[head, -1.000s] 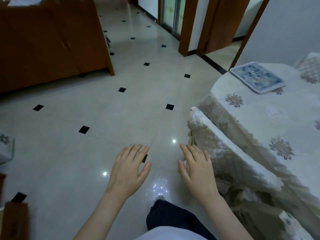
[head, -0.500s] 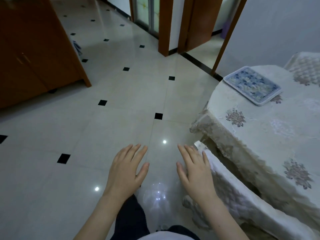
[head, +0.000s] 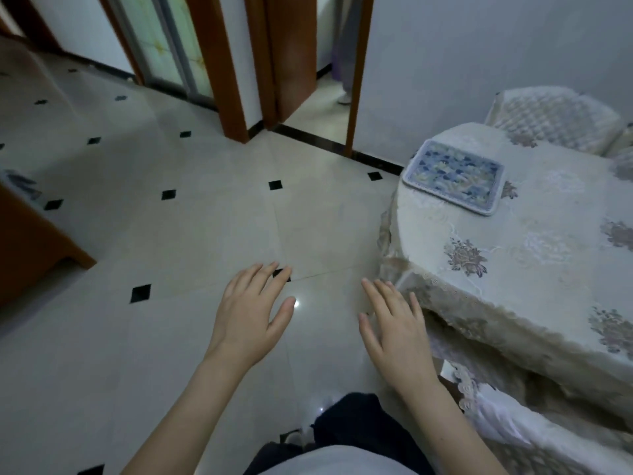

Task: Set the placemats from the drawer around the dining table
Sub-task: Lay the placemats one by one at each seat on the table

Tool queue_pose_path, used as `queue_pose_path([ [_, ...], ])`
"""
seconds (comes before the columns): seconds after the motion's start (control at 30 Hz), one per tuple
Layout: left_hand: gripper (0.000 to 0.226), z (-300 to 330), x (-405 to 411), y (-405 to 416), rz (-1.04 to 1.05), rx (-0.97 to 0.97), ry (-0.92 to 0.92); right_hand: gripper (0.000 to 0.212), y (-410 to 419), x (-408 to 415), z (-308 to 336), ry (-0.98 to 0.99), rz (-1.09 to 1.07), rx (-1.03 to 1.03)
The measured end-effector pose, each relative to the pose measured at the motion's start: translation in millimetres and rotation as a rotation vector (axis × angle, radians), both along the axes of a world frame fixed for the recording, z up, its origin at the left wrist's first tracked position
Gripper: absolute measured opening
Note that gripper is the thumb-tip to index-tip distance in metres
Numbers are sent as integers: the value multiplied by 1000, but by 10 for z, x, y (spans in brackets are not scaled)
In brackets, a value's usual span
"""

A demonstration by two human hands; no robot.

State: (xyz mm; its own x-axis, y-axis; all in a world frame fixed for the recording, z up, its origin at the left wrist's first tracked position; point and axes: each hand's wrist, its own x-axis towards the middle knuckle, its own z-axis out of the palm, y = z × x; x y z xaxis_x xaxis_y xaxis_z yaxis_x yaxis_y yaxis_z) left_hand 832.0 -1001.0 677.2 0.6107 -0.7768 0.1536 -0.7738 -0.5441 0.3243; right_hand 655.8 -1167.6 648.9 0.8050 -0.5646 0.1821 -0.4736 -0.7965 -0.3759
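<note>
Head-cam view, looking down at a person's two bare hands over a pale tiled floor (head: 205, 234) w/ small black diamond insets.

Vs. half a sec ago: view has swung right and nearer the dining table (head: 534, 269), which now fills more of the right side. The wooden cabinet (head: 30, 241), far left of the table, has slid almost out of view; only a corner shows. Hands keep the same pose.

Left hand (head: 251, 317): palm down, fingers loosely spread, nothing in it, hovering over the floor well left of the table. Right hand (head: 397, 329): also flat, palm down, holding nothing, just beside the table's lace-edged cloth, fingertips near the hem; can't tell if they touch it.

One placemat (head: 454, 176), blue-and-white patterned rectangle w/ pale border, lies flat on the table's far-left edge. No other mats seen on the table.

Cloth-covered chair (head: 555, 116) stands behind the table; another covered chair (head: 507, 430) sits tucked at its near side. Beyond the table to the left, an open doorway (head: 329, 63) w/ brown wood frame. No drawer or other container in view.
</note>
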Motion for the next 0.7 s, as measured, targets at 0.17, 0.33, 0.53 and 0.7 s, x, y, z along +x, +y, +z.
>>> queue_pose_path([
  [0.17, 56, -78, 565, -504, -74, -16, 42, 55, -337, 495, -9, 38, -104, 14],
  [0.33, 59, -306, 1073, -1112, -164, 42, 73, 55, -929, 1048, -158, 66, -143, 38],
  [0.53, 65, -262, 1887, -2067, -222, 63, 50, 55, -1842, 1731, -198, 10, -234, 68],
  [0.7, 63, -20, 2454, -2999, -317, 32, 29, 56, -2562, 2057, -28, -12, -333, 50],
])
